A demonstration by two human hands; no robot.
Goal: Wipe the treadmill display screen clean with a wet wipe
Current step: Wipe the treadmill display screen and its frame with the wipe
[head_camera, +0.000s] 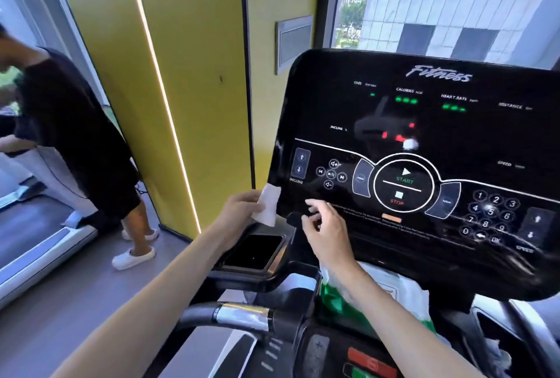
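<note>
- Treadmill display screen (pixel 424 123): black, glossy, green readouts lit.
- Wet wipe (pixel 268 204): white, folded, at the screen's lower left corner, overlapping its edge.
- Left hand (pixel 242 211): pinching the wipe, just left of that corner.
- Right hand (pixel 328 235): fingers loose and spread, gripping nothing, before the screen's lower edge.
- Green-and-white pack (pixel 406 292): below the screen, under the right wrist.
- Another person (pixel 69 135): well left of the screen.

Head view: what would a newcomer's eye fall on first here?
The big black treadmill display screen fills the right side, with green readouts and a white START/STOP ring. At its lower left corner the left hand pinches a white wet wipe, while the right hand hovers open by the screen's lower edge. Behind stands a bright yellow pillar, with another person at far left.
</note>
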